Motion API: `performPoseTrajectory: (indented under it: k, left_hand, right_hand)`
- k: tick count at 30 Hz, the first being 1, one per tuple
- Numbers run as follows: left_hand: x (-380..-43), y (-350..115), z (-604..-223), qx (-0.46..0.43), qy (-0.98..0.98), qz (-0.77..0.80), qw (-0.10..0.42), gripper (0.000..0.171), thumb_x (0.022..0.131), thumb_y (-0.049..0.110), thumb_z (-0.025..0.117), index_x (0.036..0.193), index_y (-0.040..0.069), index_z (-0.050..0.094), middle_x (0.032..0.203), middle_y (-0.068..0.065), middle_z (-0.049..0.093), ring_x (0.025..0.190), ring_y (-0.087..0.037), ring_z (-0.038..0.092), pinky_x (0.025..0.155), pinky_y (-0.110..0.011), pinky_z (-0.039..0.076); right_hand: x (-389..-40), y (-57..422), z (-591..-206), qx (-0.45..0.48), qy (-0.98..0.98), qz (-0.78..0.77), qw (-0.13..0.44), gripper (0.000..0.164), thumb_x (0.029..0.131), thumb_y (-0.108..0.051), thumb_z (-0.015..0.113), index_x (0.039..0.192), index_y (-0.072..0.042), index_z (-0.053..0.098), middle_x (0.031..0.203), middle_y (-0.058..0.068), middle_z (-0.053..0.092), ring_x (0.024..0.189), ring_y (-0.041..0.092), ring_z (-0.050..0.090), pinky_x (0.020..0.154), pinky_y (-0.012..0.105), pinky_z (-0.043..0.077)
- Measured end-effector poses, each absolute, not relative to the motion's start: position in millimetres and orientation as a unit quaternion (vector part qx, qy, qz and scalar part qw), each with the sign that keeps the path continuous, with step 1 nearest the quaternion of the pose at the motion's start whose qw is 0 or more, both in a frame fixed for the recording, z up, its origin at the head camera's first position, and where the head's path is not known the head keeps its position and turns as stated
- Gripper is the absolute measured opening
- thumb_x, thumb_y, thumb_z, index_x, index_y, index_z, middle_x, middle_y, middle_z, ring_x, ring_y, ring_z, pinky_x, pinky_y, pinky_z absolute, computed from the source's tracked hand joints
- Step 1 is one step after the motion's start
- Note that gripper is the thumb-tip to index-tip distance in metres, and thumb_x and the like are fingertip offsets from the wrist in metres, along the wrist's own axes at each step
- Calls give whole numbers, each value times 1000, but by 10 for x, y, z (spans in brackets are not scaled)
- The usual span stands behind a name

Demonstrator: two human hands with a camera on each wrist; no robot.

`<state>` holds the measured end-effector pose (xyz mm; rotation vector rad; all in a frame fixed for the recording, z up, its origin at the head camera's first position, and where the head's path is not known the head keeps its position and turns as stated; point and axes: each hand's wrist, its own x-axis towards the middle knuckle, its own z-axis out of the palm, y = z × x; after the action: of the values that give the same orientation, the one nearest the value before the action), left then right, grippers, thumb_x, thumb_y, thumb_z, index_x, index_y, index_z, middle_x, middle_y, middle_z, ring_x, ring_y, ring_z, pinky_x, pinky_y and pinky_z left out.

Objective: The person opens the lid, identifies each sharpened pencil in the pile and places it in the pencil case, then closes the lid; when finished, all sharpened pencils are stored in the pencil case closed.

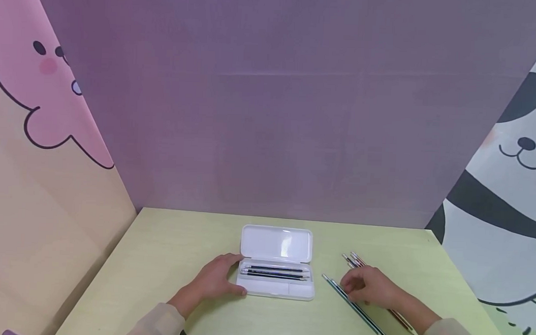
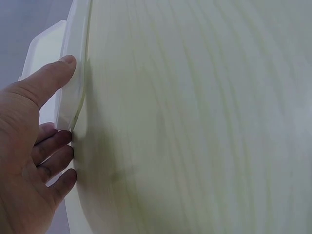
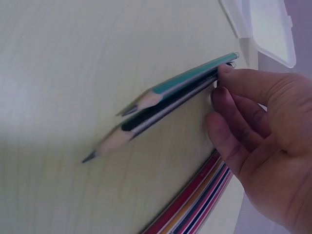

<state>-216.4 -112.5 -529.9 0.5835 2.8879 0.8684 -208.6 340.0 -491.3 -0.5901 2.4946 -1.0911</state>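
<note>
A white pencil case (image 1: 264, 287) lies with its lid (image 1: 265, 242) raised at the back. Several dark pencils (image 1: 275, 274) lie in its rear compartment. My left hand (image 1: 217, 279) holds the case's left end, thumb at the front corner and fingers toward the hinge. In the left wrist view, the thumb presses on the case wall (image 2: 73, 92). My right hand (image 1: 372, 288) pinches a black pencil (image 3: 161, 114) near its blunt end, between thumb and index finger. Right against it is a green pencil (image 3: 187, 75); whether the fingers also grip that one I cannot tell.
More pencils, with red, orange and striped barrels (image 3: 192, 200), lie on the table (image 1: 181, 228) beneath and beyond my right hand. A purple wall (image 1: 269, 138) stands behind the table, with cartoon-printed panels (image 1: 506, 195) on both sides.
</note>
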Motion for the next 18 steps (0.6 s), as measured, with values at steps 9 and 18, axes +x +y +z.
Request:
performPoseTrajectory:
  k: [9, 18]
  left_hand:
    - [-2159, -1124, -5303, 189, 940, 283, 36, 97, 70, 52, 90, 149, 12, 52, 149, -10, 56, 139, -34, 50, 116, -55, 42]
    - [-2172, -1130, -5325, 188, 940, 282, 35, 96, 70, 53, 90, 149, 12, 52, 149, -10, 56, 139, -35, 50, 116, -55, 42]
  right_hand:
    - [-2066, 3375, -4890, -218, 888, -371, 160, 20, 85, 0, 78, 103, -6, 73, 91, 6, 71, 78, 12, 62, 56, 26, 55]
    - [-2070, 3302, -4857, -218, 896, -360, 144, 19, 82, 0, 77, 100, -3, 74, 80, 1, 70, 64, 6, 59, 54, 23, 52]
